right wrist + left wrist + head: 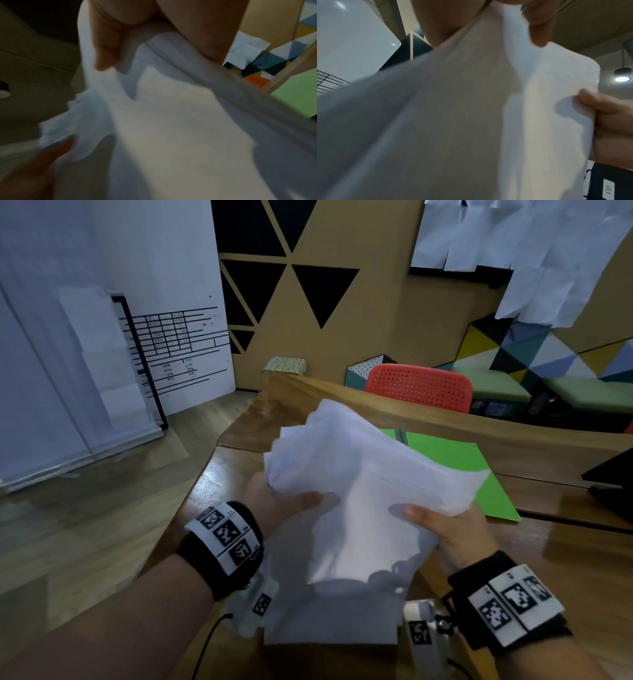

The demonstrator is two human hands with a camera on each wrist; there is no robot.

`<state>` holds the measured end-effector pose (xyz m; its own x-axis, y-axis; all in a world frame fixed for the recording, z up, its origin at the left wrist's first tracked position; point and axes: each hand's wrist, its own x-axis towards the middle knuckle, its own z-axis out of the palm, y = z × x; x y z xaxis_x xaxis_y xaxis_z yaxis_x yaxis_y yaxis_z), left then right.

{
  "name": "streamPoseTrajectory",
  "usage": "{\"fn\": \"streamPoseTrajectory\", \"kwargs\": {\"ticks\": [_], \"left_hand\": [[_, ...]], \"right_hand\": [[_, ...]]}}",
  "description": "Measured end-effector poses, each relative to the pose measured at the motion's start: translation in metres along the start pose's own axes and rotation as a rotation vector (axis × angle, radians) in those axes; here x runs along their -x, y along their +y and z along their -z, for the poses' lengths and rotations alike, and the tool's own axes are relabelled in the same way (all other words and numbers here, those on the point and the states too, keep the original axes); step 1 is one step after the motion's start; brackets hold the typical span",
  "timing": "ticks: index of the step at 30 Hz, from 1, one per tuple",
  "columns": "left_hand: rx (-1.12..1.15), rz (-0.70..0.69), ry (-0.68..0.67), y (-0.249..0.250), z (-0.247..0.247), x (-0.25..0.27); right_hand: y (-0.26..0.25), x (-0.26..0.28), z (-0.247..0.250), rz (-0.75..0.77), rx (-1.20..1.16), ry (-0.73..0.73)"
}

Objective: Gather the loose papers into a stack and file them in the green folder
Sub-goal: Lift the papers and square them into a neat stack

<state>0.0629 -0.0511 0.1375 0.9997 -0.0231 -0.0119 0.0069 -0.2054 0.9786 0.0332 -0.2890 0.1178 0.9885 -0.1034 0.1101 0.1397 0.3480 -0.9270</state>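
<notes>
A thick, uneven stack of white papers (359,494) is held up above the wooden table (565,546), tilted away from me. My left hand (274,501) grips its left edge, thumb on top. My right hand (445,529) grips the right side, thumb on the top sheet. The green folder (445,453) lies flat on the table behind the stack, partly hidden by it. In the left wrist view the papers (471,121) fill the frame, my left hand's thumb (537,20) pressing on them at the top and my right hand (611,121) at their right edge. The right wrist view shows the papers (171,121) pinched by my right hand (137,27) and a strip of the folder (296,94).
A red perforated chair (418,385) stands beyond the table's far edge. A dark object (613,477) sits at the table's right. A whiteboard (102,337) leans at the left over wooden floor. More white sheets (513,244) hang on the back wall.
</notes>
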Motion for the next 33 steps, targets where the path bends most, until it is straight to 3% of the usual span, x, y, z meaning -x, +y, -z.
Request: {"fn": "streamPoseTrajectory", "kwargs": {"ticks": [2,5,8,14,20,25,29,33], "left_hand": [[0.022,0.049,0.114,0.002,-0.006,0.001],[0.066,-0.017,0.161,0.009,-0.013,0.013],[0.125,-0.08,0.197,0.019,-0.013,0.021],[0.253,-0.239,0.143,0.022,-0.007,0.026],[0.222,-0.355,0.181,0.043,-0.004,0.013],[0.291,-0.264,0.215,0.051,-0.007,0.003],[0.354,-0.208,0.232,0.052,-0.007,0.003],[0.461,-0.138,0.234,0.048,0.0,-0.001]], "right_hand": [[0.002,0.002,-0.014,0.044,0.041,0.126],[-0.014,0.01,-0.034,0.178,0.037,0.242],[-0.022,0.014,-0.042,0.301,-0.012,0.279],[-0.02,0.013,-0.032,0.498,0.24,0.271],[-0.029,0.009,-0.023,0.471,0.197,0.266],[-0.028,0.002,-0.014,0.418,-0.018,0.225],[-0.029,0.001,-0.016,0.452,0.017,0.095],[-0.025,0.0,-0.014,0.356,0.007,-0.015]]}}
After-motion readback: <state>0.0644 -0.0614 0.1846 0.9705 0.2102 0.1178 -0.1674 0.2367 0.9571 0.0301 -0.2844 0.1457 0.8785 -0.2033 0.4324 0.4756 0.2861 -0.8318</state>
